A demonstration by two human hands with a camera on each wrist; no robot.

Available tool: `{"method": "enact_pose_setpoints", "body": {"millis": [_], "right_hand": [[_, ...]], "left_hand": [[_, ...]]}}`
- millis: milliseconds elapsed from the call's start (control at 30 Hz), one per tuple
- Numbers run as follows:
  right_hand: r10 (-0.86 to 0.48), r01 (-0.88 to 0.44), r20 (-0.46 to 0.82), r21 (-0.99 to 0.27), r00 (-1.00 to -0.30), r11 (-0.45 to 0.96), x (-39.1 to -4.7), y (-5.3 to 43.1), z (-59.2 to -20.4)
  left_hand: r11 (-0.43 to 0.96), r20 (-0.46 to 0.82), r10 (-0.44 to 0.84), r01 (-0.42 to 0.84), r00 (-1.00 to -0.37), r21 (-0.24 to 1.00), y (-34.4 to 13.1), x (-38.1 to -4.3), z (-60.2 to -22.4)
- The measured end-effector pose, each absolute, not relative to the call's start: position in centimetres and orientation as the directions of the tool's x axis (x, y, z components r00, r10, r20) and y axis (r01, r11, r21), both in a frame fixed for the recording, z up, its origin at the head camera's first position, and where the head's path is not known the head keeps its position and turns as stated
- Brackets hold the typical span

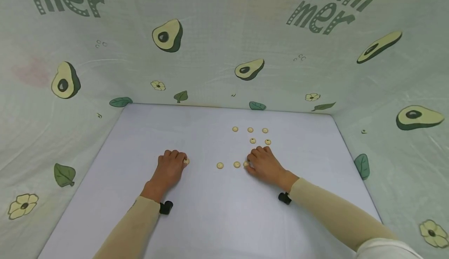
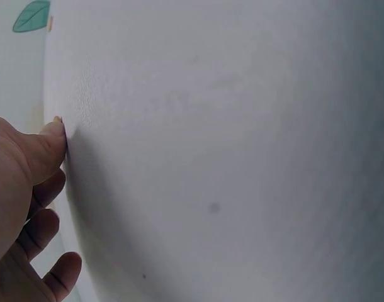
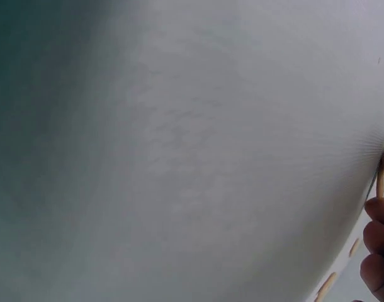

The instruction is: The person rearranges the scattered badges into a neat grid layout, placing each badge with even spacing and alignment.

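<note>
My left hand (image 1: 171, 168) is low over the left part of the white table, pinching a small round pale-yellow button (image 1: 186, 161) between thumb and forefinger. In the left wrist view only a sliver of that button shows past the thumb (image 2: 50, 141). On the other side, my right hand (image 1: 265, 165) pinches another such button (image 1: 246, 164) at the table surface, seen edge-on between the fingers in the right wrist view. Just left of it lie two more buttons, a near one (image 1: 237, 164) and a farther one (image 1: 220, 165), roughly in line with it.
Behind the right hand lie two buttons, one (image 1: 253, 141) left of the other (image 1: 268, 142). Farther back is a row of three, with its middle button (image 1: 250, 130) between two others. A printed avocado cloth (image 1: 210, 75) walls the white tabletop (image 1: 210, 220) at the back and sides.
</note>
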State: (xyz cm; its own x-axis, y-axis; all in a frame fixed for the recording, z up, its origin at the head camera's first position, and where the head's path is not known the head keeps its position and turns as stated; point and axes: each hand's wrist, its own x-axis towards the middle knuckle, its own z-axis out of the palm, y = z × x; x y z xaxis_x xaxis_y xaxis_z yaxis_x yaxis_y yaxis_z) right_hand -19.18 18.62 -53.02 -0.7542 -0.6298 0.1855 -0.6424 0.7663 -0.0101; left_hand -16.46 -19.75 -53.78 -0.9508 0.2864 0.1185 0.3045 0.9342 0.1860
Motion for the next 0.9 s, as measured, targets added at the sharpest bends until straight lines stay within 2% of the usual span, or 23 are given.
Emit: {"method": "enact_pose_setpoints", "body": {"millis": [133, 400, 900], "right_hand": [[-0.645, -0.658, 0.201, 0.000, -0.738, 0.753, -19.07, 18.75, -52.73], [-0.620, -0.636, 0.205, -0.013, -0.757, 0.772, -18.97, 18.75, -52.44], [-0.635, -0.651, 0.225, 0.005, -0.739, 0.759, -19.07, 18.73, -52.46]], "left_hand": [[0.935, 0.105, 0.276, 0.293, -0.955, 0.201, -19.70, -16.42, -53.75], [0.938, 0.081, 0.263, 0.274, -0.961, 0.213, -19.57, -16.45, -53.65], [0.941, 0.084, 0.255, 0.267, -0.963, 0.208, -19.49, -16.34, -53.59]]}}
